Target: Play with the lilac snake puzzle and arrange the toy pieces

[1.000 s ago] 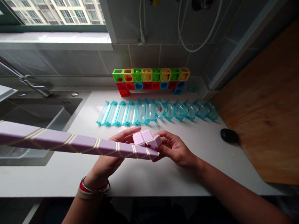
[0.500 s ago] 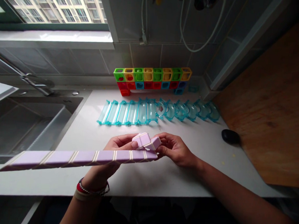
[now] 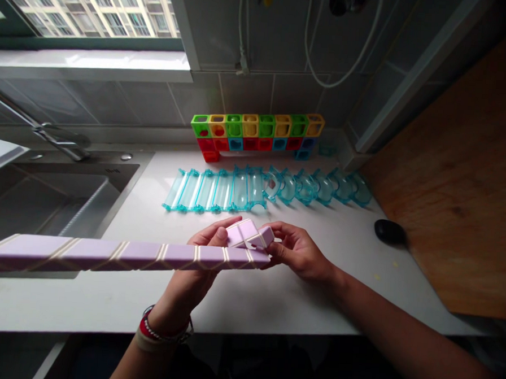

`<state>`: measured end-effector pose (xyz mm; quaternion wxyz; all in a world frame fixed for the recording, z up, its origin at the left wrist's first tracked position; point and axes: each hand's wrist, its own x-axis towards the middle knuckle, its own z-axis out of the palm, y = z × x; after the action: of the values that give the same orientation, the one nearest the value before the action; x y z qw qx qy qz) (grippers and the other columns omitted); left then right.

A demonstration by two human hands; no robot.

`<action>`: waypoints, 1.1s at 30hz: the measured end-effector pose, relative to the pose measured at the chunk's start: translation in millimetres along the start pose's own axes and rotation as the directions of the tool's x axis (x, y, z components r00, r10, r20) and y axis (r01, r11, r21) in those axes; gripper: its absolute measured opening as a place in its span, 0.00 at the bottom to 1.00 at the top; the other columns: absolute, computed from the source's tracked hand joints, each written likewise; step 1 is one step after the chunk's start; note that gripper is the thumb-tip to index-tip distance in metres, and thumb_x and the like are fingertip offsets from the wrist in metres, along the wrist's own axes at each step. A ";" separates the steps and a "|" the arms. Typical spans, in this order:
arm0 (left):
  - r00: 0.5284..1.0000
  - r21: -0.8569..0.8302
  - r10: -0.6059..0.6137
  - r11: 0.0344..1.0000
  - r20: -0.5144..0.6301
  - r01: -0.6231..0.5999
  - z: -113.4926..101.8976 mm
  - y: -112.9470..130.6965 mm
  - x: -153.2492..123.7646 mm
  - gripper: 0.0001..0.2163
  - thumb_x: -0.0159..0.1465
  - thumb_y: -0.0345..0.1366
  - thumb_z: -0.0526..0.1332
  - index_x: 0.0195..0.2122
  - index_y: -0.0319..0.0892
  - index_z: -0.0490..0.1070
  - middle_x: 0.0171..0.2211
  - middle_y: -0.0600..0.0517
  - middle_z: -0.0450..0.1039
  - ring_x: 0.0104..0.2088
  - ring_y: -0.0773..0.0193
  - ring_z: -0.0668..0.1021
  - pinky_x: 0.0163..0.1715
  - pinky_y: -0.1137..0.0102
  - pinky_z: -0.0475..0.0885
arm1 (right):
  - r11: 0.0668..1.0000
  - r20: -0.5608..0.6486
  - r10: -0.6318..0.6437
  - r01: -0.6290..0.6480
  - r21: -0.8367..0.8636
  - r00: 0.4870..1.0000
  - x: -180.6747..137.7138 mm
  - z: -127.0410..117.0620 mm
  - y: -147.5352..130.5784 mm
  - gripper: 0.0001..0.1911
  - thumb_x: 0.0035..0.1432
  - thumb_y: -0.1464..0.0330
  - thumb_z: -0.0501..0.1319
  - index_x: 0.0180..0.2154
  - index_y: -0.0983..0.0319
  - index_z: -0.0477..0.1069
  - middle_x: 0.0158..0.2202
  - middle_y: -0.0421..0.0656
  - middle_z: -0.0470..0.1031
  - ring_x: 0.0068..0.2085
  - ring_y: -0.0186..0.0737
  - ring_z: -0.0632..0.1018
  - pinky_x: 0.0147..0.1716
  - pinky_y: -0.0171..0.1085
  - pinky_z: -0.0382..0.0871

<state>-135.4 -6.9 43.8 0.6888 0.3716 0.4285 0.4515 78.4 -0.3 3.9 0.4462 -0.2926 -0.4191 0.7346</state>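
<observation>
A lilac snake puzzle (image 3: pixel 143 253) made of wedge segments with cream edges is held above the counter. Its long straight part reaches out to the left edge of the view, while the right end is folded back into a short bent section. My left hand (image 3: pixel 195 281) is closed around the puzzle from behind and below, with its thumb beside the folded part. The long part hides some of its fingers. At the right end, my right hand (image 3: pixel 298 251) pinches the bent section between thumb and fingers.
Behind the hands lies a row of clear turquoise plastic pieces (image 3: pixel 223 191). Farther back stands a wall of coloured cubes (image 3: pixel 258 127). A black mouse (image 3: pixel 390 232) rests at the right near a wooden board (image 3: pixel 456 189). The sink (image 3: pixel 128 188) is at the left.
The long part of the puzzle has swung up and toward the left, its far end now at the view's edge. My left hand has turned slightly, its thumb shifting up and left.
</observation>
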 end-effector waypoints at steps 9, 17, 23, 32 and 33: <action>0.932 0.243 0.284 0.910 0.226 -0.336 -6.1 4.2 -4.7 0.25 0.64 0.35 0.69 0.63 0.51 0.70 0.73 0.45 0.56 0.69 0.41 0.65 0.64 0.51 0.70 | 0.999 -0.103 -0.042 0.040 -0.015 0.994 0.8 -2.9 0.4 0.22 0.57 0.57 0.73 0.49 0.60 0.76 0.48 0.47 0.80 0.38 0.41 0.85 0.36 0.41 0.84; 0.815 0.483 0.458 0.656 0.355 -0.580 4.6 -1.5 -10.4 0.13 0.60 0.32 0.74 0.46 0.49 0.81 0.75 0.51 0.48 0.73 0.40 0.55 0.72 0.44 0.54 | 1.000 -0.251 -0.013 0.019 0.022 0.968 3.2 0.0 -0.2 0.22 0.54 0.54 0.75 0.42 0.62 0.76 0.40 0.44 0.81 0.33 0.37 0.81 0.33 0.37 0.81; 0.771 0.588 0.498 0.506 0.397 -0.631 -1.5 -1.1 -6.9 0.25 0.59 0.34 0.75 0.57 0.54 0.76 0.76 0.51 0.46 0.74 0.41 0.53 0.72 0.44 0.53 | 0.995 -0.252 -0.015 0.040 0.092 0.968 2.6 2.4 -4.1 0.20 0.53 0.56 0.76 0.39 0.61 0.75 0.39 0.42 0.81 0.32 0.34 0.80 0.32 0.34 0.79; 0.849 0.432 0.496 0.734 0.185 -0.523 2.0 -10.2 -1.2 0.26 0.60 0.31 0.73 0.59 0.47 0.71 0.67 0.43 0.64 0.70 0.45 0.63 0.68 0.48 0.65 | 0.993 -0.242 -0.031 0.057 0.103 0.970 3.3 -0.9 -5.2 0.20 0.53 0.60 0.77 0.40 0.60 0.71 0.39 0.42 0.81 0.37 0.38 0.83 0.36 0.38 0.82; 0.849 0.446 0.508 0.732 0.145 -0.515 3.4 -10.0 -2.2 0.24 0.59 0.30 0.74 0.55 0.46 0.73 0.63 0.43 0.68 0.68 0.47 0.67 0.67 0.50 0.66 | 0.993 -0.237 -0.042 0.067 0.099 0.971 3.3 -1.2 -5.1 0.21 0.53 0.61 0.77 0.43 0.59 0.71 0.41 0.42 0.81 0.39 0.39 0.83 0.37 0.39 0.82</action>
<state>-129.7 -12.6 36.6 0.4301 0.6330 0.4011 0.5035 80.0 4.4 7.7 0.5275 -0.3415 -0.3315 0.7037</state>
